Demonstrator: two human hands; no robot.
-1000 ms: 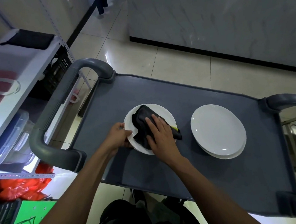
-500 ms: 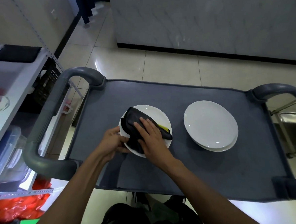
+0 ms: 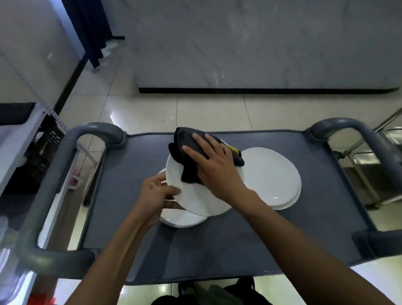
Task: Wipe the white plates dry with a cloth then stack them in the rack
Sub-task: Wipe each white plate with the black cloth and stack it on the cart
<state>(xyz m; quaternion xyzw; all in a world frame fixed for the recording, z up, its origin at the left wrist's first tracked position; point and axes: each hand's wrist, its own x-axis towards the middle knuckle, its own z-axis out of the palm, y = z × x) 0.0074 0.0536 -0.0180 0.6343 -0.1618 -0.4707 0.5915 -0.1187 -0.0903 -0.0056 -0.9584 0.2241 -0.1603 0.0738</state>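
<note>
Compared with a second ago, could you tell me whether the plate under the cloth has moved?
Yes. The plate has been lifted and tilted off the cart top; the left hand grips its edge, and another plate now shows beneath.

left hand (image 3: 155,193) gripping tilted plate (image 3: 193,195), right hand (image 3: 214,165) pressing black cloth (image 3: 185,151)

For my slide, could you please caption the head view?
Left hand tilts a white plate while right hand presses the black cloth on it.
</note>
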